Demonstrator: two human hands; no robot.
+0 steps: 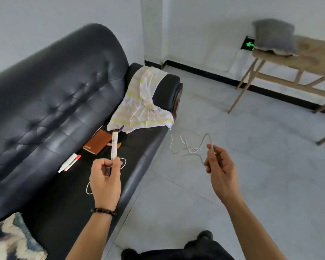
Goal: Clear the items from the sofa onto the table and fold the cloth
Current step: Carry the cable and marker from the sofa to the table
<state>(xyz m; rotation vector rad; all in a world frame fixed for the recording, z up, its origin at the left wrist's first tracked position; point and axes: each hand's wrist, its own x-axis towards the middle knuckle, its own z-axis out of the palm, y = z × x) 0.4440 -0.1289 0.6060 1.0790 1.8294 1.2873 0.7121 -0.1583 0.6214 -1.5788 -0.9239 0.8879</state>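
Left hand (105,175) of mine closed around white pen (114,145), upright over sofa (45,91) seat. Right hand (220,166) pinching white cable (193,147), dangling above floor. Cloth (143,104) draped on sofa armrest; brown notebook (99,141), two markers (68,162) on seat. Table (311,53) well apart, grey cushion (274,36) on it.

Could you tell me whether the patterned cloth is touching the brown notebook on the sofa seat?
Apart. In the head view, bare black seat shows between the lower edge of the cloth and the near corner of the brown notebook.
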